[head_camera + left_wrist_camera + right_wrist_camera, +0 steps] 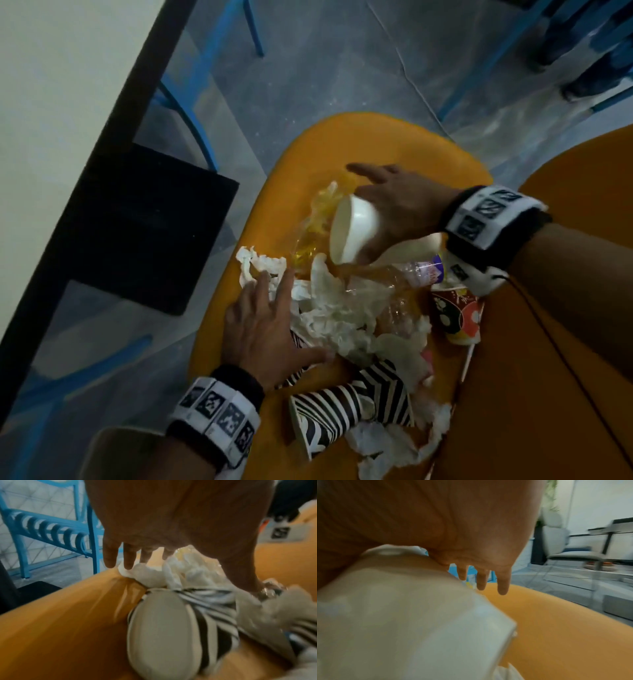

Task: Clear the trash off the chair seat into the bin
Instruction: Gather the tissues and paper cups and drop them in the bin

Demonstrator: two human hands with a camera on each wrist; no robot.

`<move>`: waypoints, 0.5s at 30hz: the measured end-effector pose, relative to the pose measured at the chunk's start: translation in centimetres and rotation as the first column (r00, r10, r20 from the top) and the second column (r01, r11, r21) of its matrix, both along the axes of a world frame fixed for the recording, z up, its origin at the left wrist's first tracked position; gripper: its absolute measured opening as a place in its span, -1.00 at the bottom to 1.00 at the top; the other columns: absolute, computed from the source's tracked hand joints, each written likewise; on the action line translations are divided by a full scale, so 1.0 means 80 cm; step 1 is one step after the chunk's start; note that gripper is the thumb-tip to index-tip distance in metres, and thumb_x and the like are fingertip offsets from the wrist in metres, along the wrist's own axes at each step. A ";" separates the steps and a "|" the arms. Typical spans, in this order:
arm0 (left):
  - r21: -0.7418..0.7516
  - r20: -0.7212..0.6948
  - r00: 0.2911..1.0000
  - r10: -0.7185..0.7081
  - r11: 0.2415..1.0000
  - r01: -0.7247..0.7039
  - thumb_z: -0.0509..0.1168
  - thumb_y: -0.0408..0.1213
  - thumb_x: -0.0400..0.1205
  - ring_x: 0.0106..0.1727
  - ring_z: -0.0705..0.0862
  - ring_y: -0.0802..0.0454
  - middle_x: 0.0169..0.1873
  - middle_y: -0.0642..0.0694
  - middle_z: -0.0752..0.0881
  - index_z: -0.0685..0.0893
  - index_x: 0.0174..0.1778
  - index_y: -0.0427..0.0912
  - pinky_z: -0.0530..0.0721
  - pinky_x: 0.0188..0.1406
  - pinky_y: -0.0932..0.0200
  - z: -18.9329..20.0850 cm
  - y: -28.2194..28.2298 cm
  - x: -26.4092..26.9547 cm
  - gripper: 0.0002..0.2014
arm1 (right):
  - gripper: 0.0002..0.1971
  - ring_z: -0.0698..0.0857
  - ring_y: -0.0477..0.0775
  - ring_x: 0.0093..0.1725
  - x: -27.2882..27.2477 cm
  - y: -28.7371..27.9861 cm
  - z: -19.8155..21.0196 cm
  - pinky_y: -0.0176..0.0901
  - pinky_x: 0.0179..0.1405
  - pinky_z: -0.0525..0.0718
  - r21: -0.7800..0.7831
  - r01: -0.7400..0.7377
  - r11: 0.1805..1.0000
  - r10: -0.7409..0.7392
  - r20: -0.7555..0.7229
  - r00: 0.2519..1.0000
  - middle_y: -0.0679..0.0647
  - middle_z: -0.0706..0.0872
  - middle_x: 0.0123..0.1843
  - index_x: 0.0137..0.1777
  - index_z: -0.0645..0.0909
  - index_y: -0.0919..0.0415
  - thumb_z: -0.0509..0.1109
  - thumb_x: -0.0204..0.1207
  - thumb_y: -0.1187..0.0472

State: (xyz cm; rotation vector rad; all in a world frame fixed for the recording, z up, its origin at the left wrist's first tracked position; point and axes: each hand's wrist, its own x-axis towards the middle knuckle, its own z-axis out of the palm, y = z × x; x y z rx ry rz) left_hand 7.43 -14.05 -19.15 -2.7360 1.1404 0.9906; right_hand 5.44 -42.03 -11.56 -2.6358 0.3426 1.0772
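On the orange chair seat point(445, 164), the right hand point(400, 202) is gripping, it seems, a tipped white cup point(354, 233). The left hand point(270, 329), fingers spread, is lying on crumpled tissue point(335, 315), nearer the black bin point(144, 226) at its left.

Both forearms were bare, no sleeves in sight; each wrist wore a black band point(239, 383) wrapped by a white strip of square black-and-white coded markers; on the left hand point(267, 329) side four markers ran in a row along the strip point(215, 416); on the right hand point(400, 202) side the marker strip point(489, 214) sat on a bulkier black cuff, a white block with another marker hung beneath it, and a thin black cable point(548, 329) trailed off from there.
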 end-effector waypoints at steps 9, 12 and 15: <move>-0.018 0.074 0.994 -0.080 0.996 0.082 0.49 0.29 0.39 0.42 0.47 -0.25 0.46 -0.16 0.49 0.37 0.55 0.10 0.55 0.32 -0.15 -0.022 0.004 -0.003 -0.16 | 0.18 0.45 0.34 0.49 0.038 0.036 -0.054 0.36 0.33 0.57 -0.105 -0.240 0.965 0.238 -0.036 0.971 -0.04 0.36 0.65 0.63 0.18 -0.28 0.52 -0.03 -0.61; -0.096 0.079 0.997 -0.005 0.995 0.012 0.57 0.37 0.18 0.17 0.62 -0.27 0.20 -0.19 0.62 0.50 0.35 0.02 0.67 0.02 -0.16 -0.019 0.005 -0.002 -0.11 | 0.41 0.52 0.34 0.46 0.045 0.039 -0.063 0.31 0.27 0.61 -0.108 -0.185 0.977 0.184 -0.019 0.983 -0.02 0.43 0.63 0.70 -0.08 -0.25 0.59 -0.13 -0.59; -0.189 0.122 0.992 0.027 0.982 -0.004 0.46 0.54 0.04 0.18 0.65 -0.31 0.24 -0.22 0.66 0.52 0.27 0.05 0.68 0.02 -0.23 -0.027 0.007 -0.008 -0.04 | 0.41 0.49 0.31 0.45 0.051 0.041 -0.065 0.30 0.30 0.57 -0.178 -0.223 0.959 0.215 -0.059 0.975 0.04 0.45 0.58 0.72 -0.02 -0.19 0.54 -0.13 -0.64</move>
